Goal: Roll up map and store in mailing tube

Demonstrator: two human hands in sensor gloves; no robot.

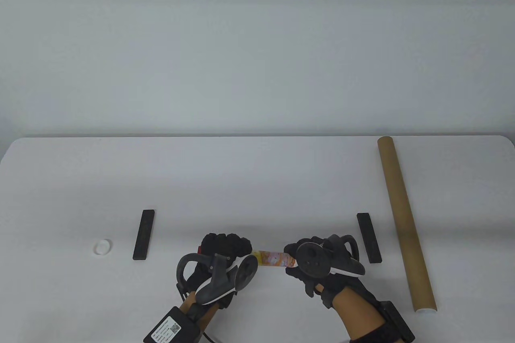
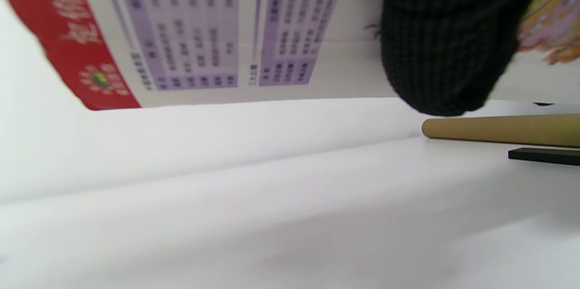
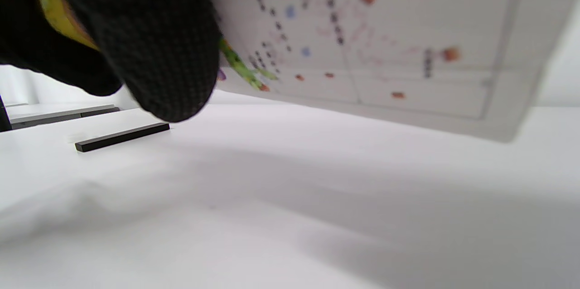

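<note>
Two stages to this job; judged from present lay, stage 1 (rolling) looks done or nearly so, stage 2 (storing) not begun.

Table (image 1: 257, 182): white, matte, smooth, rounded far corners. Landmark for all below: mailing tube.

Mailing tube (image 1: 404, 220): long brown cardboard cylinder, dull kraft finish, lying flat near table's right edge, near end showing a white rim; whether that end is open or capped, cannot tell. Nothing inserted as far as visible.

Map (image 1: 271, 258): well left of the tube, apart from it, held near the front edge of the table. Rolled into a narrow cylinder; only a short yellow/orange printed stretch shows betw. the hands. Wrist views show glossy-looking paper w/ purple tables, a red band, small dots and text, lifted clear of the table surface. Roll tightness: cannot tell.

Left hand (image 1: 225, 248): black knit glove, fingers curled round the map's left end, gripping it.
Right hand (image 1: 318, 262): same glove, fingers wrapped round the map's right end, nearer the tube, gripping it.

Bars, 2 off: flat black rectangular strips, matte. One (image 1: 369, 237) just left of the tube; other (image 1: 143, 234) far left of it.

Cap (image 1: 103, 246): small white round piece, probably plastic, furthest left from the tube.

Remaining, est.: carry roll to tube, align w/ open end, slide in, fit cap.
</note>
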